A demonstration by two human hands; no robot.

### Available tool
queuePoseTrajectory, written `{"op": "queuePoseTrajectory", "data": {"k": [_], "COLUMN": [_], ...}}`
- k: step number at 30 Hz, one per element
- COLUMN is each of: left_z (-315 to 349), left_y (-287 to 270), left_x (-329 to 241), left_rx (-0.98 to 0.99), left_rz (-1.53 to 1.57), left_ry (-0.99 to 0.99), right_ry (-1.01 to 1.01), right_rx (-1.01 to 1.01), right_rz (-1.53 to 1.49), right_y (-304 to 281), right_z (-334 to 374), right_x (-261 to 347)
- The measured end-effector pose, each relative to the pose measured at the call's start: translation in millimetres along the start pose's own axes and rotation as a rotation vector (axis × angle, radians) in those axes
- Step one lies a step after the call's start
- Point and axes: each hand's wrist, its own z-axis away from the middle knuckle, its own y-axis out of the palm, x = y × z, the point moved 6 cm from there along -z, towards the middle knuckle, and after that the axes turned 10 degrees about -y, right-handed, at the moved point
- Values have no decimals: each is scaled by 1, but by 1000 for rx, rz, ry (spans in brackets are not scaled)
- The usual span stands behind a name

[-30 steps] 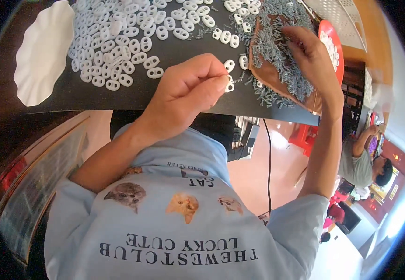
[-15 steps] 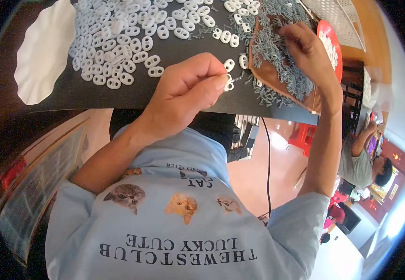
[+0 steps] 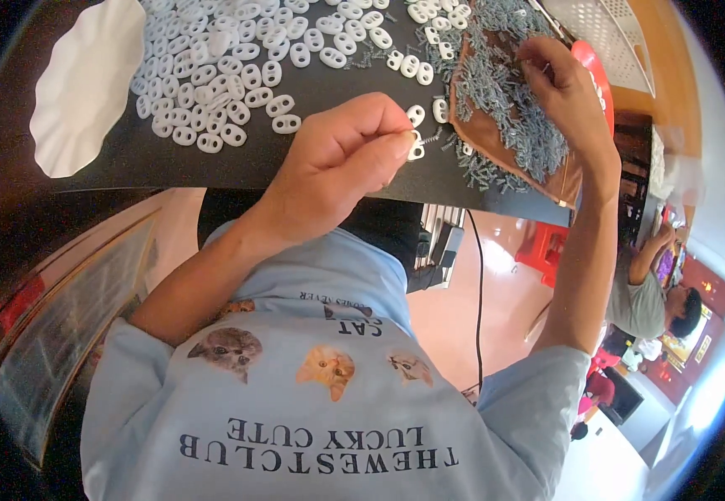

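Observation:
My left hand (image 3: 342, 154) is closed in a pinch on a white two-hole cord lock piece (image 3: 416, 151), held just above the table's near edge. A thin coil spring (image 3: 432, 139) sticks out to the right beside that piece; whether it is seated in it I cannot tell. My right hand (image 3: 565, 83) hangs over a heap of small grey springs (image 3: 509, 100), with its fingers curled in. Whatever lies between its fingertips is too small to make out. Many more white cord lock pieces (image 3: 245, 75) lie spread across the left and middle of the table.
A white wavy-edged dish (image 3: 87, 92) stands at the far left of the dark table (image 3: 329, 83). The springs spill over a brown tray (image 3: 496, 146). Behind my right hand are a red dish (image 3: 594, 67) and a white perforated basket (image 3: 621, 33). Another person (image 3: 651, 292) sits at the far right.
My right hand has shifted slightly right, its fingers curled above the springs. My left hand still pinches the cord lock piece, and the whole view has moved a little.

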Motion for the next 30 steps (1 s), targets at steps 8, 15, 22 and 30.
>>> {"op": "queuePoseTrajectory", "data": {"k": [8,15,22,30], "left_z": [0,0,0,-2], "left_y": [2,2,2,1], "left_x": [-4,-2,-3,-2], "left_rx": [4,3,6,-10], "left_rz": [0,-11,18,40], "left_ry": [8,13,6,19], "right_ry": [-115,-73,-52,164], "right_rx": [29,-55,5,91], "right_rz": [5,1,38,-424], "right_y": [12,8,6,12], "right_z": [-2,-10,2,9], "right_x": [2,-8,7,74]}}
